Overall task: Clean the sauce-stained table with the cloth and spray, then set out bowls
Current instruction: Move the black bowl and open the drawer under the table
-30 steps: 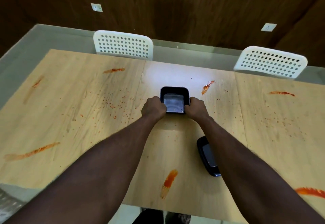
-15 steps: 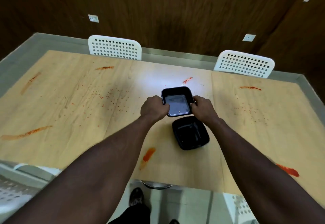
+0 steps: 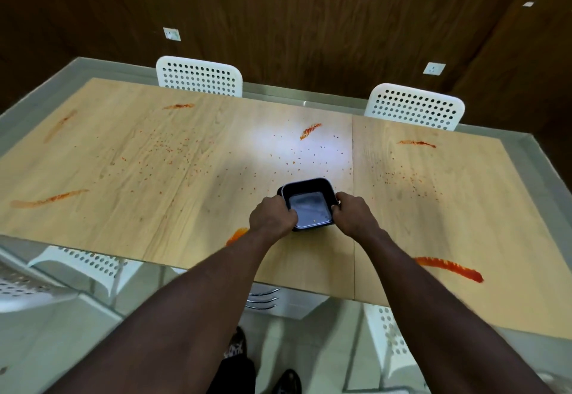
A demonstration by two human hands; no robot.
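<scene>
A black square bowl (image 3: 309, 204) sits near the middle of the wooden bench (image 3: 154, 208), toward its near edge, and a second dark rim peeks out just behind its far left corner, as if another bowl is nested beneath. A few small specks lie on its pale, glossy floor. The left hand (image 3: 271, 219) grips the bowl's left wall with fingers curled closed around the rim; the right hand (image 3: 353, 216) does the same on the right wall, so both hands clasp the bowl between them. Red-orange sauce smears (image 3: 448, 268) streak the bench on all sides, with fine splatter dots across the middle. One smear (image 3: 236, 235) lies just beside the left wrist. Two white perforated chairs (image 3: 199, 76) stand at the far side, and more of them show below the near edge.
</scene>
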